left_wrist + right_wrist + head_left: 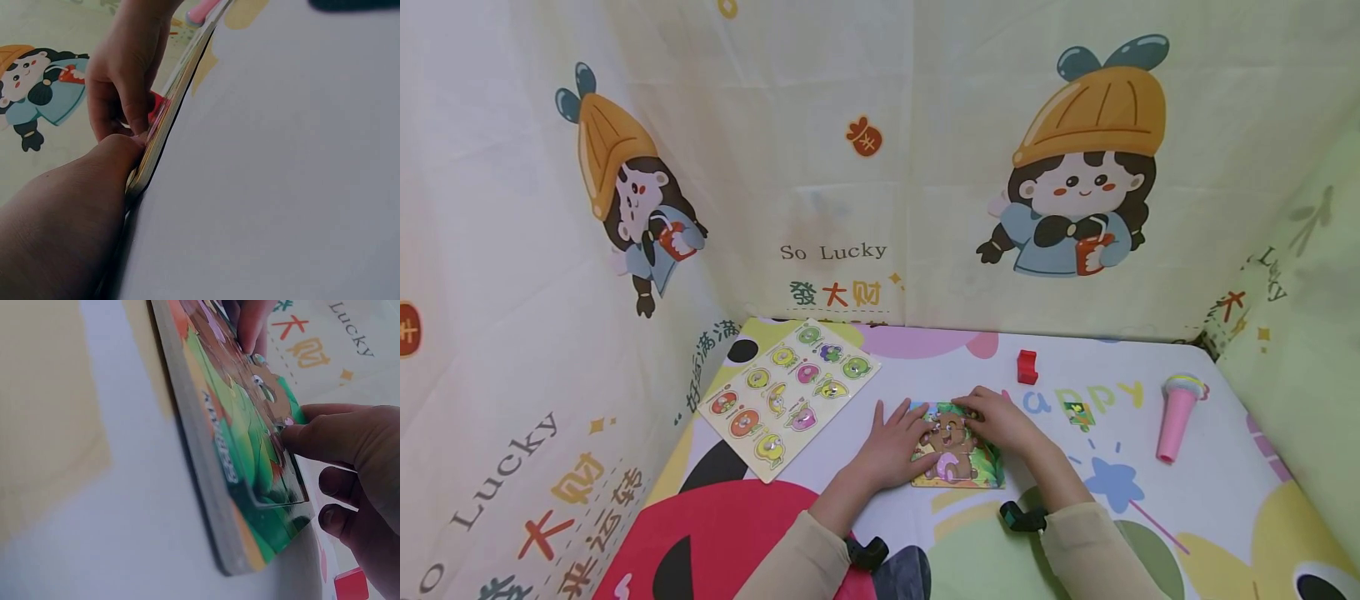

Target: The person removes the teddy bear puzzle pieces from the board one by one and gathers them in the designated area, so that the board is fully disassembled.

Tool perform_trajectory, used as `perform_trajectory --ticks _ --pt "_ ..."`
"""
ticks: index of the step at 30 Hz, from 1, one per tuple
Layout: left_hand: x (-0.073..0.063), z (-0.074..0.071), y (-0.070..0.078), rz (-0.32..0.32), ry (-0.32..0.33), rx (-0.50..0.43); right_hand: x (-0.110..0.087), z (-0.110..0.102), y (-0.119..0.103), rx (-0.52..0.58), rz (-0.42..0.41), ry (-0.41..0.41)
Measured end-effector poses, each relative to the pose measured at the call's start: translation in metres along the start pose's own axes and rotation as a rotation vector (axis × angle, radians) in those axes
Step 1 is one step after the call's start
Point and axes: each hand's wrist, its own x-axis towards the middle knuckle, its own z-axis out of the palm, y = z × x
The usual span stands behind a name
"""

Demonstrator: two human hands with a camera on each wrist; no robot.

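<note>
A small jigsaw puzzle (952,454) with a brown bear on a green background lies flat on the table in front of me. My left hand (891,447) rests along its left side, fingers stretched out, the thumb lying over the bear. At the top right part of the puzzle, my right hand (1000,421) bends over it. Its thumb and index finger pinch a puzzle piece (279,430) there, mostly hidden by the fingertips. The other right fingers curl in beyond the board's edge. Further right, a loose puzzle piece (1079,415) in green and yellow lies apart.
A fruit picture board (745,454) lies slanted at the left. Behind the puzzle stands a red block (1027,367), and a pink toy microphone (1180,421) lies at the right. Printed cloth walls (925,208) enclose the table (940,367) at the back and sides.
</note>
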Motion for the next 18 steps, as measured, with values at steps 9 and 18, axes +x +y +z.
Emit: perform_trajectory --ticks 9,18 --pt "-0.001 -0.002 0.002 -0.003 -0.006 -0.002 -0.002 -0.002 -0.001 0.008 -0.016 0.021" --pt "-0.001 -0.002 0.002 -0.010 -0.014 -0.006 -0.005 -0.011 0.002 0.011 -0.003 0.046"
